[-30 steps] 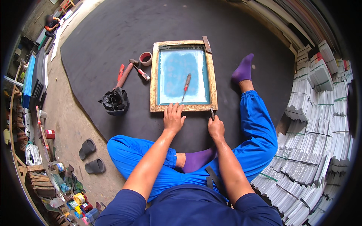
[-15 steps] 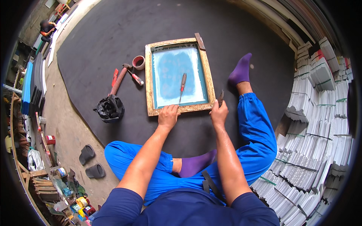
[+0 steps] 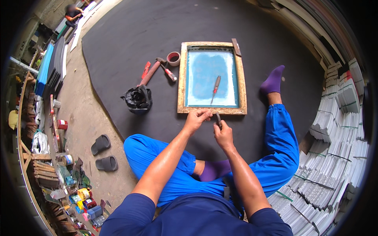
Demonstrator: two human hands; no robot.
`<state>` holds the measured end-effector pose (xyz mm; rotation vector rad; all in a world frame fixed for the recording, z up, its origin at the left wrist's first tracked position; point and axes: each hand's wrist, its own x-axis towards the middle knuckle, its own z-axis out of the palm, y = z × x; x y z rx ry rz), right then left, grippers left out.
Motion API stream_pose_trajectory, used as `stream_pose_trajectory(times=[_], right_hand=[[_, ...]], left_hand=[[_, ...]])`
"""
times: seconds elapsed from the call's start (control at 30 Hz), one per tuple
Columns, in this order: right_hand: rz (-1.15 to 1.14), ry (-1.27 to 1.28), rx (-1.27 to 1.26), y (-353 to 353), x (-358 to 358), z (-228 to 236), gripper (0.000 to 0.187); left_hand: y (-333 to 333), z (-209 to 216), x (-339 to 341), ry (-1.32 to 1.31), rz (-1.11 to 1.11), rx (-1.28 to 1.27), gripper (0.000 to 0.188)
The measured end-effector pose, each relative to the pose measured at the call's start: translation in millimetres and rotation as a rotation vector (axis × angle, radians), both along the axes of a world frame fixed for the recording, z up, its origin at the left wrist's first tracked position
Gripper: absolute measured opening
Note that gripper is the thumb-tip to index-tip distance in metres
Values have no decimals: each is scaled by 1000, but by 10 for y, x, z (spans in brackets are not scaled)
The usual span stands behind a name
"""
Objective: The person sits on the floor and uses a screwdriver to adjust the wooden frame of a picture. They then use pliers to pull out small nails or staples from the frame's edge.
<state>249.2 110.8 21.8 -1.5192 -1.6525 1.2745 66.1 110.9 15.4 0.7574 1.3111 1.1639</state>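
Note:
A wooden screen frame [image 3: 182, 78] with blue-and-white mesh [image 3: 204, 69] lies flat in front of me. On the mesh rests a screwdriver [image 3: 216, 84]. My left hand [image 3: 197, 120] is at the frame's near edge, its thumb and fingertips pinched together; whatever is between them is too small to make out. Just right of it, my right hand [image 3: 223, 134] grips a dark hand tool that looks like pliers [image 3: 219, 118], pointing up toward the frame. Its lower part is hidden in my fist. A flat brown piece [image 3: 236, 47] sits at the frame's far right corner.
Left of the frame are a tape roll [image 3: 173, 59], a hammer [image 3: 151, 73], a red-and-white cutter [image 3: 169, 74] and a black plastic bag [image 3: 138, 101]. Sandals [image 3: 103, 153] lie on the floor. Bundled white strips [image 3: 334, 145] are stacked at right. A person [image 3: 72, 15] sits far left.
Both hands have come off the frame's near edge and drawn closer together, the left now pinching. The pliers-like tool has moved in from the frame's right corner. The whole view has shifted.

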Motion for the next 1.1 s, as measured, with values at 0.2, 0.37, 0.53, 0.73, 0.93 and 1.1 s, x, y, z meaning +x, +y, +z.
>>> stream_pose_trajectory(times=[0.2,0.37,0.53,0.73,0.93,1.1], right_hand=[[310,-156,-55,-417,-381,-113,24],[486,-195,-172,-498,-608,-149,27],[616,41,-614,-485,-700,-335,29],[439,178,-900,-445,-529,-268,38],[245,218,-853,-127,45,-107,38],[62,39,-545,315,663,-189,28]], left_hand=[[-595,-209,-543,-6,30,-197,25],[-861,-313,-774,-134,58,-356,15],[-948,-638,-917,-128,115,-472,16],[-912,-729,-834,370,201,-432,23],[-881,-626,-717,932,144,-345,45],[-738,-364,-421,1208,75,-58,21]])
